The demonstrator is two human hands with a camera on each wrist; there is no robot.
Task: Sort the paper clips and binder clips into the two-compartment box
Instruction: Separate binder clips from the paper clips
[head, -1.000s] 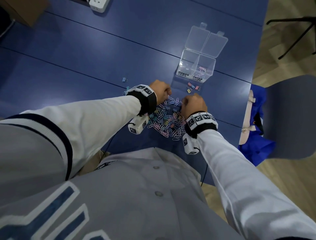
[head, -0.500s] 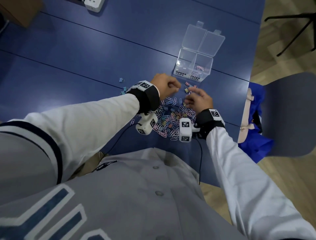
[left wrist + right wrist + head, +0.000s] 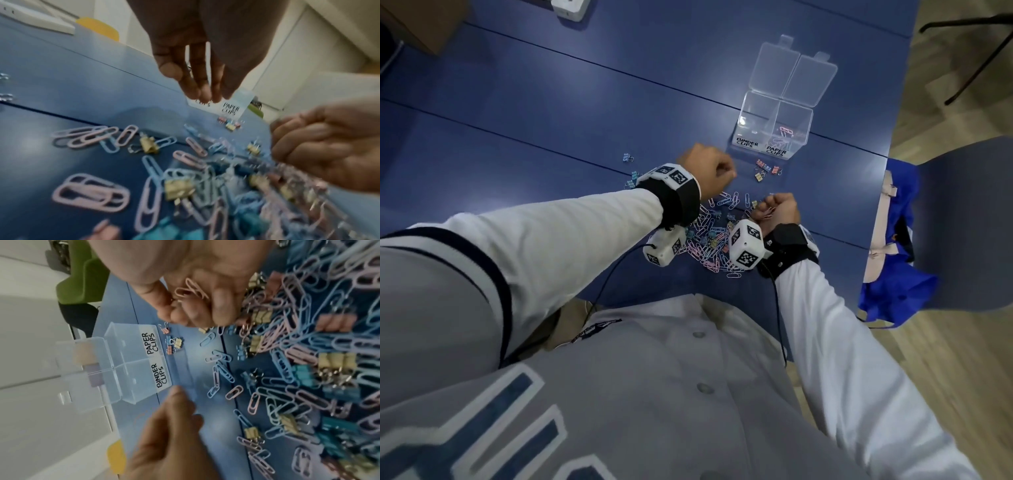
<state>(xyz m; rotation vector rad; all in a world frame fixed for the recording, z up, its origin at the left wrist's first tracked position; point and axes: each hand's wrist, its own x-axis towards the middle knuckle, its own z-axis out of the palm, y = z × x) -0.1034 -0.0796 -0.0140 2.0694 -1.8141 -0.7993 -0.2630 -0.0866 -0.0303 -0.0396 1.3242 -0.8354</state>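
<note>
On a blue table (image 3: 524,113), a person in a grey jersey is sitting with both arms reaching forward over a heap of clips. Beyond the hands, a clear two-compartment box (image 3: 774,132) is standing with its lids lying open behind it; its front labels read "BINDER CLIPS" and "PAPER CLIPS", and a few pink paper clips are lying in the paper-clip side. Between the wrists, the pile of pastel paper clips and binder clips (image 3: 709,240) is spreading across the tabletop. A small cluster of binder clips (image 3: 765,169) is lying just in front of the box. The left hand (image 3: 707,171) is hovering above the table, fingers bunched and pointing down; whether it is holding anything cannot be told. The right hand (image 3: 777,210), palm turned up, is curling its fingers around several pink paper clips (image 3: 192,290).
</note>
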